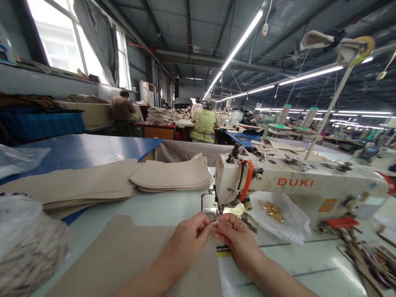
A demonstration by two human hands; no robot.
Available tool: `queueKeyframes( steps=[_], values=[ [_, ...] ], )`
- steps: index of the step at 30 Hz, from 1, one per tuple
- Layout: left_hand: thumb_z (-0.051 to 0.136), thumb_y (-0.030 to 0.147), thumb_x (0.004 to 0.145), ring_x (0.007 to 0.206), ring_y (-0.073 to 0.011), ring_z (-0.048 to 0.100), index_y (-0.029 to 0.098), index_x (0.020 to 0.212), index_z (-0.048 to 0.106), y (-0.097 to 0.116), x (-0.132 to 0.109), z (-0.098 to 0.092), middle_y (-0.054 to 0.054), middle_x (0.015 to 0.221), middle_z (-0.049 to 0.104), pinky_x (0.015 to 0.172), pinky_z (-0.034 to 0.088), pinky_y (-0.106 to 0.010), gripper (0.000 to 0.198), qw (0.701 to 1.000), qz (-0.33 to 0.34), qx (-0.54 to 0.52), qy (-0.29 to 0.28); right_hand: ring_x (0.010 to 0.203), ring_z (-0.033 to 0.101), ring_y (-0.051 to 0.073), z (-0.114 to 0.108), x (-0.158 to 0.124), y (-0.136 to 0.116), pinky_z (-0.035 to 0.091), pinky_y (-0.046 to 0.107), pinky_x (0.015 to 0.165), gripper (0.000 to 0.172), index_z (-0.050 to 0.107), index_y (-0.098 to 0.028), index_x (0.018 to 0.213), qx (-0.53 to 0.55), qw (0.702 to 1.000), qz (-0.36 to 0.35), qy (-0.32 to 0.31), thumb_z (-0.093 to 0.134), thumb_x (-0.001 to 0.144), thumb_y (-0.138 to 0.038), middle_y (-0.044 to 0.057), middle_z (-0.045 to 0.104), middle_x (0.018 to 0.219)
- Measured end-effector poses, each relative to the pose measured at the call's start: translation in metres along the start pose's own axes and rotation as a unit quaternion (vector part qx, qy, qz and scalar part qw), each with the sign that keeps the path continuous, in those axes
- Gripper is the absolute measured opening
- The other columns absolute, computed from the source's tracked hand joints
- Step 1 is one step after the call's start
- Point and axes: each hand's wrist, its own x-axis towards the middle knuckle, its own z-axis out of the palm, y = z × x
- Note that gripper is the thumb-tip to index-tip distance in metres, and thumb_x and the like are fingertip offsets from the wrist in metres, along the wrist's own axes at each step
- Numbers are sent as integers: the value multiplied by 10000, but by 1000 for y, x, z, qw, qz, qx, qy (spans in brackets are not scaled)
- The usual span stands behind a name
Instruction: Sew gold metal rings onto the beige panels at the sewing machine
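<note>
My left hand (pixel 190 238) and my right hand (pixel 236 237) meet fingertip to fingertip just in front of the needle of a white DUKI sewing machine (pixel 297 181). Both pinch one small pale item (pixel 214 222), too small to name. Under my left forearm lies a flat beige fabric piece (pixel 123 255) on the table. A clear bag with small gold metal parts (pixel 272 210) rests to the right of the needle, beneath the machine's arm.
Stacks of cut beige pieces (pixel 173 175) lie on the table at left and centre. A plastic bag of pale strips (pixel 27 251) sits at the near left. Seated people (pixel 204 123) work at benches farther back. Tools and scraps (pixel 371 255) clutter the right edge.
</note>
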Motion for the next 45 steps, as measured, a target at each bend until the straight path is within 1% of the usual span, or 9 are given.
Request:
queueKeyframes(
  steps=[9, 12, 18, 22, 26, 29, 34, 41, 45],
  values=[
    [474, 305, 743, 371, -103, 484, 211, 647, 481, -4, 3, 8, 65, 479, 530, 400, 328, -202, 134, 992, -60, -115, 5, 681, 645, 183, -2, 2, 4, 467, 269, 623, 394, 563, -188, 735, -115, 990, -81, -3, 766, 574, -485, 2, 645, 646],
    [481, 315, 748, 362, -103, 488, 206, 645, 481, -4, 4, 10, 61, 470, 538, 395, 329, -201, 149, 989, -63, -131, -3, 676, 625, 181, -3, 2, 7, 456, 278, 644, 341, 541, -201, 769, -161, 978, -132, -10, 681, 675, -497, -2, 627, 649],
    [484, 393, 771, 358, -95, 476, 200, 655, 471, -5, 4, 13, 54, 476, 551, 404, 337, -207, 226, 983, -57, -166, -53, 623, 536, 149, -5, -6, 8, 399, 244, 588, 153, 506, -205, 844, -340, 917, -209, -5, 491, 834, -358, -19, 550, 662],
    [510, 400, 742, 420, -94, 494, 189, 686, 479, -8, 6, 9, 38, 537, 580, 423, 334, -207, 221, 972, -74, -208, -78, 674, 509, 145, -6, -12, 3, 378, 248, 630, 206, 528, -195, 820, -416, 879, -232, -11, 393, 894, -332, 1, 545, 716],
    [531, 402, 724, 450, -89, 504, 178, 733, 484, -9, 9, 4, 27, 591, 605, 443, 340, -210, 229, 961, -75, -242, -111, 650, 476, 134, -9, -9, -5, 364, 240, 611, 199, 549, -181, 744, -369, 903, -217, -24, 492, 835, -349, -7, 527, 680],
    [535, 398, 730, 447, -85, 512, 180, 768, 473, -10, 9, 3, 31, 599, 613, 445, 339, -206, 230, 955, -69, -255, -132, 548, 424, 105, -10, 0, -11, 325, 223, 540, 174, 547, -178, 697, -311, 934, -162, -63, 613, 721, -337, -45, 484, 583],
    [563, 420, 719, 428, -88, 524, 190, 773, 456, -8, 9, 1, 42, 573, 607, 433, 340, -199, 259, 952, -81, -254, -150, 475, 404, 72, -11, 12, -14, 292, 206, 495, 204, 551, -162, 617, -250, 957, -78, -126, 710, 606, -291, -55, 521, 521],
    [563, 501, 726, 447, -94, 534, 173, 798, 510, -5, 12, -4, 4, 584, 637, 469, 380, -211, 341, 928, -157, -322, -107, 480, 507, 76, -15, 12, -12, 385, 208, 529, 302, 580, -151, 576, -118, 989, -28, -84, 813, 526, -338, -18, 622, 526],
    [651, 390, 691, 519, -89, 553, 165, 883, 567, -4, 12, -3, -7, 694, 658, 547, 416, -223, 308, 900, -195, -374, -108, 502, 554, 86, -13, 11, -12, 414, 206, 538, 348, 577, -157, 597, -76, 995, -12, -69, 834, 499, -370, -5, 654, 553]
  ],
)
